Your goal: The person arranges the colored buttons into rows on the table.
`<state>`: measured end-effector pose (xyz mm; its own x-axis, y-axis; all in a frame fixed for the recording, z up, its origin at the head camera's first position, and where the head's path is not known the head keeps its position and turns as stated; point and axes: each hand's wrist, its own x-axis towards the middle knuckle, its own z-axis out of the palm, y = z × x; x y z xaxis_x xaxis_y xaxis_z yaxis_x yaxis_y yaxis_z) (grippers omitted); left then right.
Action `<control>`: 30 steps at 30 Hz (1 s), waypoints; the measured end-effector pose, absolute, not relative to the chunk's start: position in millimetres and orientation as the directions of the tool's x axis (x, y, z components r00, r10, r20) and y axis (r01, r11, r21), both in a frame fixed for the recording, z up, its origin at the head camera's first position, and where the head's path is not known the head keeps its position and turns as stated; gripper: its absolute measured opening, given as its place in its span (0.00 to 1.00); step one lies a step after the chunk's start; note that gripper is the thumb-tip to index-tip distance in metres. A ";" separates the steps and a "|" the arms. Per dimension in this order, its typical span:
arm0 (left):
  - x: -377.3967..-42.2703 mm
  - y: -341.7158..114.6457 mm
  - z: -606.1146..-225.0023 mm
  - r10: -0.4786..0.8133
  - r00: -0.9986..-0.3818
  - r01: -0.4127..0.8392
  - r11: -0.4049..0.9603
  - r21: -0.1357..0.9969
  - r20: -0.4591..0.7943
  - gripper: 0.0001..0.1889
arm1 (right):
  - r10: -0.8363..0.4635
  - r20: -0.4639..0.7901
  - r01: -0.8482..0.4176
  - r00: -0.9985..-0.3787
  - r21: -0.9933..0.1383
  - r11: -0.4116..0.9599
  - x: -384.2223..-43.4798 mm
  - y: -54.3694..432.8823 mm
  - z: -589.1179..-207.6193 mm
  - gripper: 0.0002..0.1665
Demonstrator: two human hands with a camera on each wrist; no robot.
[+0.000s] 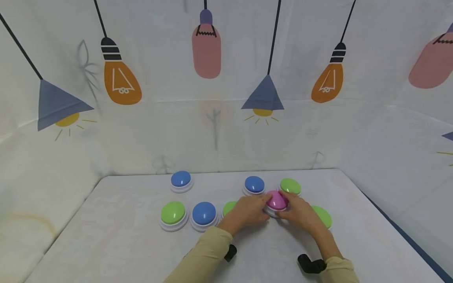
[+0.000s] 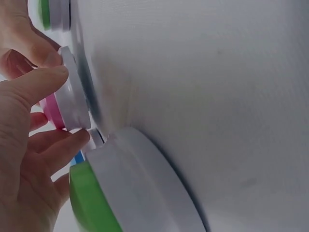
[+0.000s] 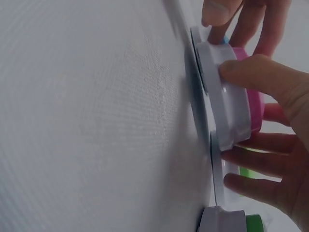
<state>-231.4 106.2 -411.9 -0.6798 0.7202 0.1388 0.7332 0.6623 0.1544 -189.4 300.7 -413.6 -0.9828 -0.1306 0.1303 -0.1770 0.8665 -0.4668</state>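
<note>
A pink push button [image 1: 277,199] with a round white base is between my two hands, right of the table's middle. My left hand [image 1: 249,210] grips its left side, the thumb against the white base [image 2: 75,99] in the left wrist view. From the other side my right hand [image 1: 301,212] holds it, thumb on the base and fingers spread around the rim in the right wrist view. The base stands slightly off the tabletop there. Just behind are a blue button [image 1: 254,184] and a green button [image 1: 290,186].
Partly covered by my left hand is another green button [image 1: 228,207]; one more green button [image 1: 323,216] shows beyond my right wrist. To the left stand a blue button [image 1: 204,213], a green button [image 1: 173,213] and a far blue button [image 1: 181,179]. A lamp-patterned cloth [image 1: 159,129] hangs behind the white table [image 1: 106,236].
</note>
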 end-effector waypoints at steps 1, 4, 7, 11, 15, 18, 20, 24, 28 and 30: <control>-231.1 104.6 -411.2 0.722 -0.675 0.738 0.659 0.145 0.153 0.34 | -0.131 0.138 -0.181 -0.982 -0.463 0.867 -189.1 300.3 -412.5 0.43; -230.4 100.0 -408.9 0.725 -0.660 0.750 0.650 0.121 0.198 0.34 | -0.135 0.171 -0.201 -0.976 -0.461 0.865 -187.4 299.5 -408.7 0.43; -229.6 94.9 -407.0 0.727 -0.649 0.758 0.645 0.099 0.224 0.34 | -0.141 0.206 -0.224 -0.968 -0.475 0.851 -185.7 299.2 -404.8 0.42; -227.8 86.8 -406.2 0.741 -0.628 0.770 0.635 0.055 0.237 0.34 | -0.157 0.207 -0.240 -0.966 -0.481 0.844 -184.1 298.5 -400.9 0.43; -225.2 78.4 -406.7 0.758 -0.597 0.787 0.617 0.008 0.264 0.34 | -0.164 0.181 -0.233 -0.970 -0.486 0.842 -182.0 295.7 -397.2 0.44; -223.2 72.9 -407.2 0.768 -0.576 0.800 0.601 -0.002 0.281 0.33 | -0.173 0.165 -0.232 -0.971 -0.486 0.843 -178.4 291.7 -392.6 0.44; -221.3 69.5 -406.4 0.771 -0.565 0.805 0.593 -0.008 0.294 0.33 | -0.181 0.162 -0.238 -0.970 -0.483 0.843 -175.4 288.8 -388.6 0.44; -215.8 63.1 -403.1 0.779 -0.533 0.814 0.579 -0.052 0.330 0.33 | -0.189 0.170 -0.249 -0.967 -0.481 0.840 -168.5 283.7 -381.3 0.44; -210.5 58.9 -401.9 0.790 -0.507 0.822 0.563 -0.083 0.346 0.33 | -0.194 0.165 -0.251 -0.967 -0.485 0.837 -163.6 280.8 -378.8 0.44; -208.4 57.7 -402.7 0.792 -0.504 0.822 0.563 -0.090 0.344 0.33 | -0.198 0.164 -0.254 -0.966 -0.486 0.836 -163.1 279.9 -379.9 0.43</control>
<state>-208.4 57.7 -402.7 -0.5044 0.7919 0.3441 0.8218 0.5626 -0.0900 -163.1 279.9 -379.9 -0.9664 -0.1977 0.1642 -0.2537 0.8361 -0.4864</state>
